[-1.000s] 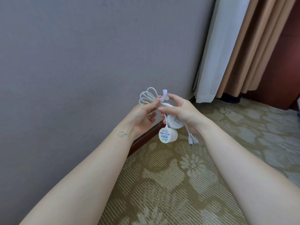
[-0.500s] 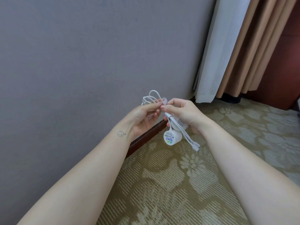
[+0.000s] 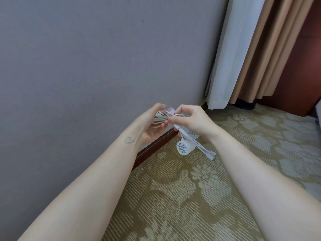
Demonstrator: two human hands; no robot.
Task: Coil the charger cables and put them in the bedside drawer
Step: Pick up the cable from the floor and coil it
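Olive carpet (image 3: 191, 197), pale floral pattern, dark baseboard (image 3: 152, 147) along its edge

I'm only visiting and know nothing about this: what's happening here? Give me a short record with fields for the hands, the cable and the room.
left hand: holds the loops of the white cable bundle
right hand: pinches the bundle's middle
round white hub: hangs below the right hand
connector ends: dangle beside the hub
floor: patterned carpet
backdrop: grey wall, white curtain
bedside drawer: not in view
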